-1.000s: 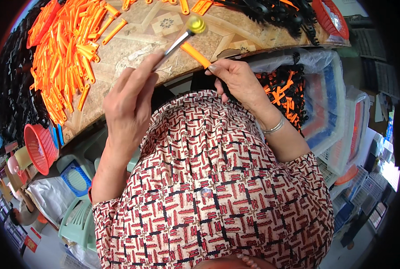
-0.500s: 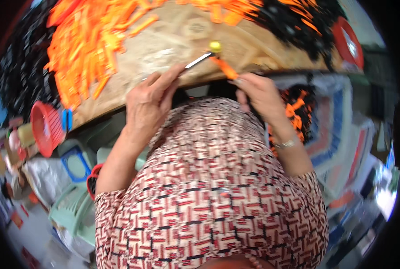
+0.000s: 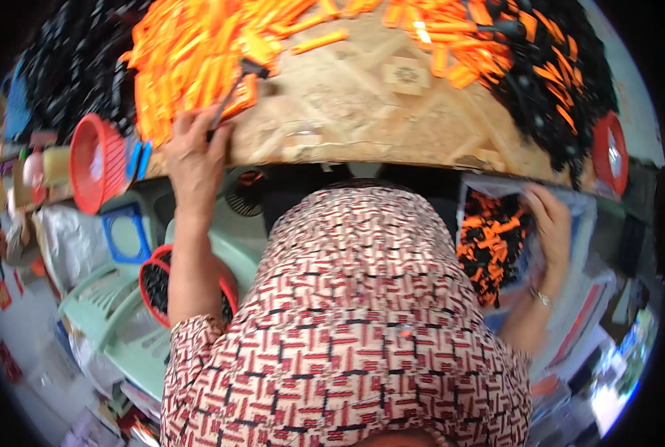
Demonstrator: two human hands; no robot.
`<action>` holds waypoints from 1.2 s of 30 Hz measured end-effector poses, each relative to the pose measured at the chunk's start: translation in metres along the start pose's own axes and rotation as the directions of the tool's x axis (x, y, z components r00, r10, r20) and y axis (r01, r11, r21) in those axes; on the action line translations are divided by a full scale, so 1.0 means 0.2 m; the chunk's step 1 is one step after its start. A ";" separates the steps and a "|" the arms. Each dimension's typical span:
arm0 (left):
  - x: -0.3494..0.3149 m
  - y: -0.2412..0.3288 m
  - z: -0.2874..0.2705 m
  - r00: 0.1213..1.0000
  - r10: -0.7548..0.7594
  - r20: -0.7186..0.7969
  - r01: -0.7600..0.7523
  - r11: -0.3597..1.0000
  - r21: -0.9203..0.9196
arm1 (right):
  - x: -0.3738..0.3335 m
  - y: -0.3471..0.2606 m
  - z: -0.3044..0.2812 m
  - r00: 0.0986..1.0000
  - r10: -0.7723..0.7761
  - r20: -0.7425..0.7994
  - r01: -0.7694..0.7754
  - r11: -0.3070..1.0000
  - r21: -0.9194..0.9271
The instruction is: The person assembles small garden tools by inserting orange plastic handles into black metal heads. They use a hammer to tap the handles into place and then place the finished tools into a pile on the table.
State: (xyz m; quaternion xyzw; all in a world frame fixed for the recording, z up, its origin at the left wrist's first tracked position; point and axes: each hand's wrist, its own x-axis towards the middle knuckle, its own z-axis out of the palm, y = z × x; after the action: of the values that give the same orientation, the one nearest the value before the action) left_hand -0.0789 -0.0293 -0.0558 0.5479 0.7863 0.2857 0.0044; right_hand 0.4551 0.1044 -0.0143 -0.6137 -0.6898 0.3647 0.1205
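Note:
My left hand is closed around a slim-shafted tool with a dark block-like end. That end lies at the right edge of a heap of orange plastic strips on the wooden worktable. My right hand is lowered over the right side of a lined bin beside the table. Its fingers are stretched out, and nothing shows in them. Within the bin lies a pile of black and orange pieces, just left of that hand.
Black pieces are heaped at the far left and far right, the latter mixed with orange. Red baskets flank the table, left and right. A pale green chair bears a red basket of dark pieces.
My left hand has moved left with the tool, toward the orange heap. My right hand has gone right and down to the bin; the orange strip it held is no longer in it.

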 end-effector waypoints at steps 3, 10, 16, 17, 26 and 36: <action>0.03 0.02 0.07 0.999 0.026 0.025 -0.030 0.984 0.177 | 0.17 -0.27 0.20 0.920 -0.391 -0.024 0.391 0.920 0.005; 0.44 0.19 0.37 0.990 0.113 0.080 -0.117 0.992 0.050 | 0.65 -0.52 0.49 0.581 -0.775 -0.251 0.641 0.625 -0.445; 0.56 0.21 0.36 0.956 -0.135 0.260 0.250 0.838 -0.486 | 0.74 -0.59 0.53 0.647 -0.706 -0.287 0.418 0.644 -0.641; 0.53 0.23 0.33 0.934 -0.163 0.317 0.316 0.790 -0.525 | 0.75 -0.60 0.54 0.641 -0.704 -0.306 0.380 0.638 -0.670; 0.23 0.35 0.27 0.837 -0.198 0.510 0.546 0.337 -0.766 | 0.91 -0.59 0.31 0.485 -0.871 -0.082 0.264 0.235 -0.935; 0.21 0.41 0.27 0.834 -0.145 0.532 0.550 0.283 -0.786 | 0.85 -0.78 0.20 0.451 -0.671 -0.588 0.802 0.594 -0.061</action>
State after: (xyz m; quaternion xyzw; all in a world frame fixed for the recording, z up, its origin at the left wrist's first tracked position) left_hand -0.0078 0.0511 -0.0509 0.3016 0.5756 0.5589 0.5151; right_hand 0.2745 0.2525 0.0108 -0.3092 -0.7738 0.1557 0.5304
